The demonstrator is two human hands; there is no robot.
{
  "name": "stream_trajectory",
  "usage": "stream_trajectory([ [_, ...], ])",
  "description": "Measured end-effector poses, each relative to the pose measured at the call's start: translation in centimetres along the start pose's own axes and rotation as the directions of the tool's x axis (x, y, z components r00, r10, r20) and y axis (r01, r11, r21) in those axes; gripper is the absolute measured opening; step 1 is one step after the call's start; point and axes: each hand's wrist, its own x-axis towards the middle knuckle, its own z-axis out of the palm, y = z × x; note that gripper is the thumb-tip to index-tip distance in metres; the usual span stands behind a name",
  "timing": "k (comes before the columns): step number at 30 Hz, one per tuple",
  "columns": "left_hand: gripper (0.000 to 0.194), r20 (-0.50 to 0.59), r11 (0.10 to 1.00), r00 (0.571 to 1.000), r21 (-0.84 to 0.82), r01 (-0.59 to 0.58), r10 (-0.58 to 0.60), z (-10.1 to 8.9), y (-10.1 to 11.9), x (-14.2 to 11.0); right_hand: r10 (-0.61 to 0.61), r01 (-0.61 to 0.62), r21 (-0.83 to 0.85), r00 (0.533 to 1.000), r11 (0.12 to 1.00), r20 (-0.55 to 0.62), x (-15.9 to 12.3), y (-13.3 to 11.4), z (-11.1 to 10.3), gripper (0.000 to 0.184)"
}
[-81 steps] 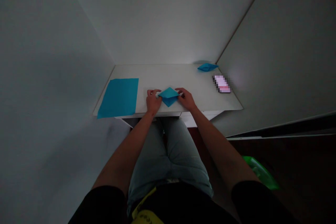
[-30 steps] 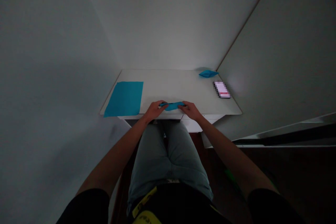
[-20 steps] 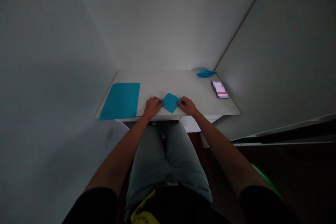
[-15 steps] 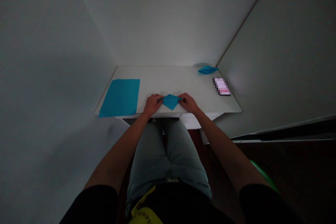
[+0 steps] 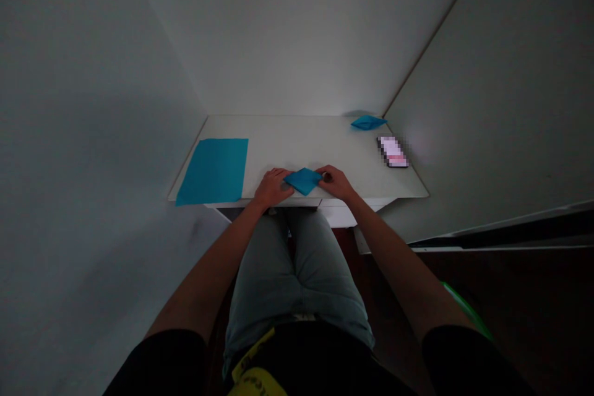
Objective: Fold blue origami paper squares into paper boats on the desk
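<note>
A small folded piece of blue paper (image 5: 303, 180) lies near the front edge of a white table (image 5: 315, 142). My left hand (image 5: 273, 186) pinches its left corner and my right hand (image 5: 336, 182) pinches its right corner. Both hands rest on the table with fingers closed on the paper's edges. My legs in grey trousers show below the table.
A flat blue sheet (image 5: 213, 170) lies at the table's left end. A finished blue folded paper figure (image 5: 367, 122) sits at the back right, with a phone (image 5: 393, 152) just in front of it. Walls close in on both sides. Something green (image 5: 466, 312) lies on the floor at right.
The folded paper was lifted edge-on a second ago, then laid flat as a diamond. Since then my hands have drawn slightly closer on its corners.
</note>
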Motion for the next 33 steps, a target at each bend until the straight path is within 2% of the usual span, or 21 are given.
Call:
stream_trajectory([
  [6, 0.043, -0.058, 0.992, 0.991, -0.043, 0.117, -0.119, 0.0, -0.3, 0.4, 0.079, -0.078, 0.029, 0.997, 0.997, -0.02, 0.2, -0.1, 0.3, 0.035],
  [10, 0.051, -0.061, 0.985, 0.988, -0.108, 0.133, -0.14, 0.1, -0.5, 0.4, 0.094, -0.088, 0.102, 0.994, 0.991, -0.051, 0.3, -0.1, 0.3, 0.036],
  [13, 0.042, -0.074, 0.969, 0.983, -0.191, 0.154, -0.17, 0.2, -0.8, 0.6, 0.107, -0.097, 0.146, 0.992, 0.984, -0.066, 0.3, -0.2, 0.2, 0.039],
  [18, 0.03, -0.058, 0.955, 0.968, -0.192, 0.227, -0.242, 0.7, -1.2, 1.3, 0.119, -0.105, 0.212, 0.992, 0.972, -0.052, 0.4, -0.2, 0.2, 0.043],
  [24, 0.028, -0.035, 0.829, 0.924, -0.456, 0.324, -0.38, 1.0, -1.8, 1.8, 0.135, -0.132, 0.258, 0.991, 0.957, 0.008, 0.6, -0.1, 0.6, 0.052],
  [28, 0.033, -0.015, 0.786, 0.924, -0.531, 0.316, -0.381, 0.9, -1.5, 2.1, 0.159, -0.158, 0.317, 0.987, 0.935, 0.023, 0.9, 0.1, 0.9, 0.049],
  [33, 0.034, -0.006, 0.739, 0.93, -0.61, 0.288, -0.367, 0.8, -1.4, 2.4, 0.182, -0.159, 0.426, 0.983, 0.891, -0.014, 1.4, 0.3, 0.6, 0.051],
])
